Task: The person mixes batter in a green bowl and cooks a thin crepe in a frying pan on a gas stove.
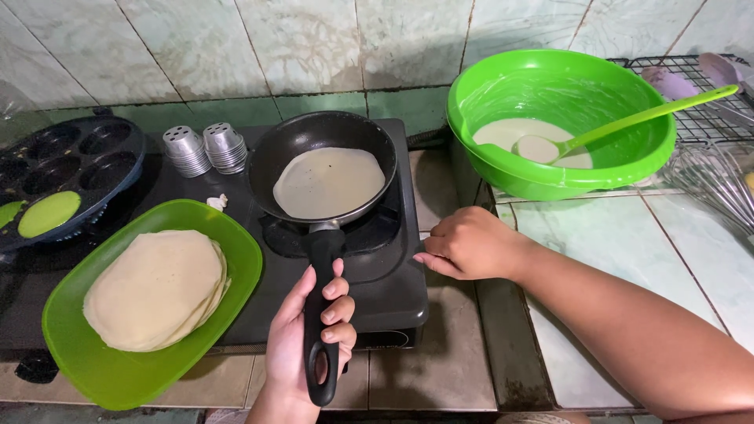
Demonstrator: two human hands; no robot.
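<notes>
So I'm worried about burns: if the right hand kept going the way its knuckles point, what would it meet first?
Probably the black stove edge it rests beside, then the black frying pan's handle; depth is unclear.

Black frying pan (330,177) on stove, pale thin crepe (328,182) inside, handle toward viewer

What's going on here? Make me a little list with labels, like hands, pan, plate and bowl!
left hand: wrapped around the black pan handle
right hand: resting at the stove's right edge
pan: on the stove, one thin pale crepe inside
plate: green, holds a stack of crepes
bowl: green, pale batter and a green ladle inside
</notes>
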